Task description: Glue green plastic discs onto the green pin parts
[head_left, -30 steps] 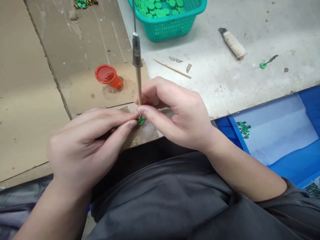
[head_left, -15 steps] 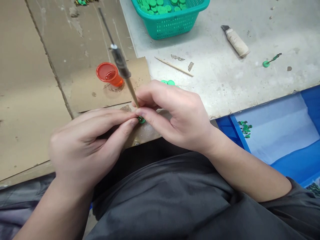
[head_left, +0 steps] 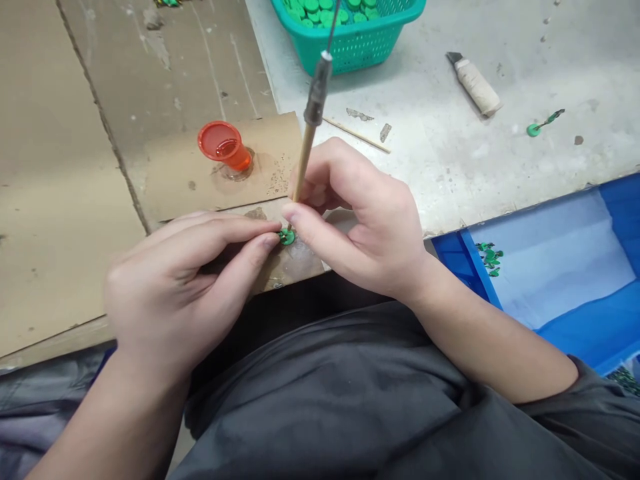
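My right hand is closed in a pinch on a thin brush-like tool with a wooden shaft and a dark metal collar. Its tip rests on a small green disc at the table's near edge. My left hand has its fingers pressed together, with the fingertips holding that disc from the left. The tool leans up and to the right, towards the basket.
An orange cup of liquid stands on a cardboard sheet behind my hands. A teal basket of green discs sits at the back. A thin stick, a wrapped knife, a green pin and a blue bin lie to the right.
The tool's upper end swung from upright to leaning left, and now leans right. Both hands stayed at the green disc, which shows a little more now.
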